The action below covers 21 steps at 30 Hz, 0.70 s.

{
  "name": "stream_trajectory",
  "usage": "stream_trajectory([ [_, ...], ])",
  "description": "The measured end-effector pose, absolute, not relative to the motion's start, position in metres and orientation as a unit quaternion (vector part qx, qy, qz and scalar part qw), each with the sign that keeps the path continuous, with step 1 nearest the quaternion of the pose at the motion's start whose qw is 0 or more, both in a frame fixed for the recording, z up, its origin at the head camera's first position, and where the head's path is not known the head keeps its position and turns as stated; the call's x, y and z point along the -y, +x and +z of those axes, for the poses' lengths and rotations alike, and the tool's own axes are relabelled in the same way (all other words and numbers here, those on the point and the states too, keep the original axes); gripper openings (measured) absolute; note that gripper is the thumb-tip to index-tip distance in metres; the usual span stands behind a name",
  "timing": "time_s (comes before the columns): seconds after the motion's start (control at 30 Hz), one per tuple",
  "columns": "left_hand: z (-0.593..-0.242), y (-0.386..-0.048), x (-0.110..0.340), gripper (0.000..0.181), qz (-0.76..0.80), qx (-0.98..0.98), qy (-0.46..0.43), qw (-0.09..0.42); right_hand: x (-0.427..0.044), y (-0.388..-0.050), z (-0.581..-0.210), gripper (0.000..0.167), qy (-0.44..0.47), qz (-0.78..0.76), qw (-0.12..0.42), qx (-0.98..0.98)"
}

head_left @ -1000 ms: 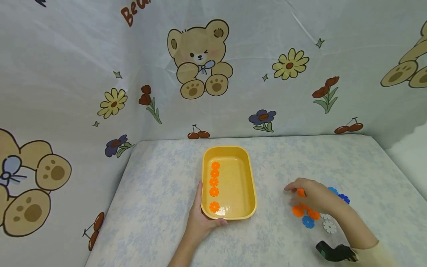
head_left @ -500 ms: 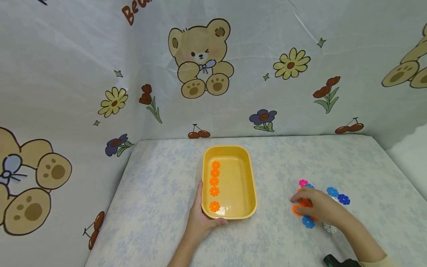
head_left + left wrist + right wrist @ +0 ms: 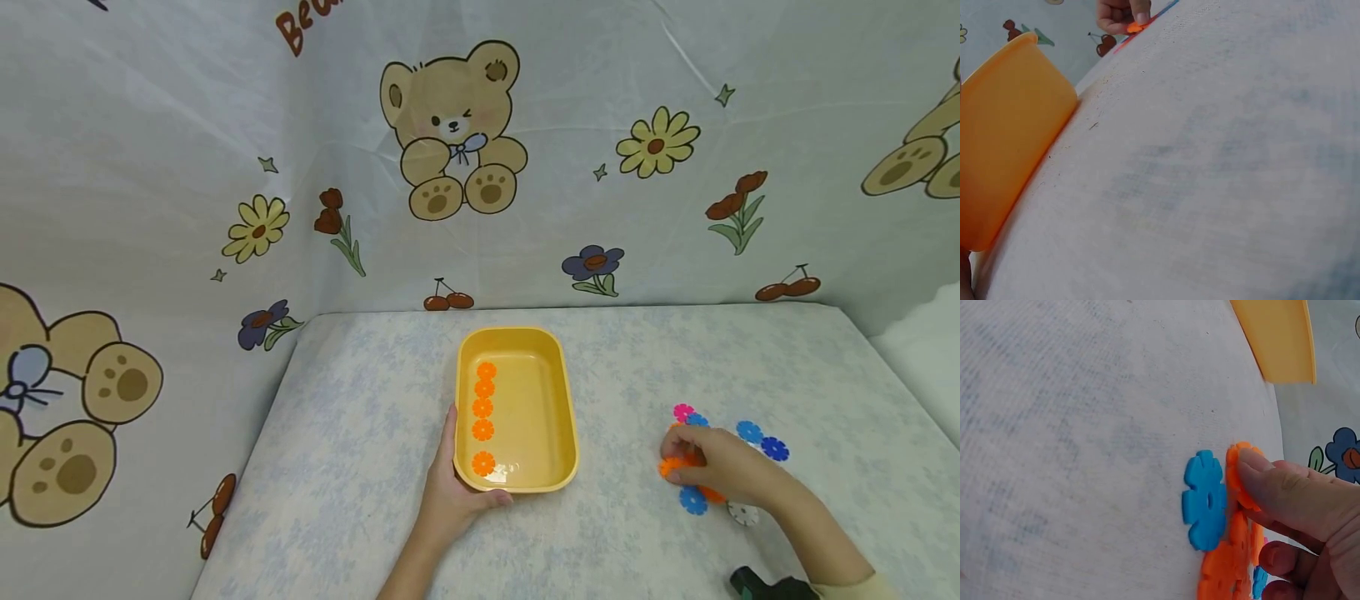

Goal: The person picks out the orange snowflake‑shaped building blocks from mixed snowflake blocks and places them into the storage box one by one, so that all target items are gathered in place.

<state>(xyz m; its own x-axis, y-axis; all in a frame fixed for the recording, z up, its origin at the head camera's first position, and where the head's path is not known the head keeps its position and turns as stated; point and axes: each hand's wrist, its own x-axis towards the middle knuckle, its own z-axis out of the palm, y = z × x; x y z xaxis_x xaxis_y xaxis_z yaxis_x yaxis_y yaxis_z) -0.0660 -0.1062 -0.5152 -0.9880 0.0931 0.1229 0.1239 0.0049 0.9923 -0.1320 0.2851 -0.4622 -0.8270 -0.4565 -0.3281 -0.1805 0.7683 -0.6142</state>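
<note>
My left hand (image 3: 448,492) grips the near left corner of a yellow plastic tray (image 3: 534,417), thumb along its near side. Inside, several orange flower-shaped discs (image 3: 483,407) form a column along the left wall. To the right, my right hand (image 3: 723,468) is over a small pile of flower-shaped discs. Its thumb and finger pinch an orange disc (image 3: 1239,469), which is tilted up in the right wrist view. Beside that lies a blue disc (image 3: 1205,500), with more orange discs (image 3: 1219,569) below. The hand hides part of the pile in the head view.
Around the pile are a pink disc (image 3: 683,412), a dark blue disc (image 3: 775,448) and a white disc (image 3: 744,514). A black device (image 3: 772,585) sits at the right wrist. A bear-printed cloth (image 3: 525,250) stands behind the pale blue-white table (image 3: 337,433).
My right hand has come down onto the pile and now pinches an orange disc at its near left side. The left hand and tray have stayed in place.
</note>
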Motion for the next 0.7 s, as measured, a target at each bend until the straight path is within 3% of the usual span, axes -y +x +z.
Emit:
stream_trajectory([
  [0.17, -0.517, -0.067, 0.107, 0.137, -0.701, 0.709, -0.074, 0.010, -0.284, -0.142, -0.459, 0.014, -0.181, -0.315, 0.213, -0.907],
  [0.4, -0.516, -0.067, 0.108, 0.135, -0.698, 0.713, -0.066, 0.005, -0.267, -0.171, -0.450, 0.015, -0.176, -0.385, 0.168, -0.891],
  [0.7, -0.516, -0.066, 0.107, 0.136, -0.695, 0.716, -0.062, 0.008, -0.212, -0.220, -0.432, 0.014, -0.199, -0.426, 0.169, -0.866],
])
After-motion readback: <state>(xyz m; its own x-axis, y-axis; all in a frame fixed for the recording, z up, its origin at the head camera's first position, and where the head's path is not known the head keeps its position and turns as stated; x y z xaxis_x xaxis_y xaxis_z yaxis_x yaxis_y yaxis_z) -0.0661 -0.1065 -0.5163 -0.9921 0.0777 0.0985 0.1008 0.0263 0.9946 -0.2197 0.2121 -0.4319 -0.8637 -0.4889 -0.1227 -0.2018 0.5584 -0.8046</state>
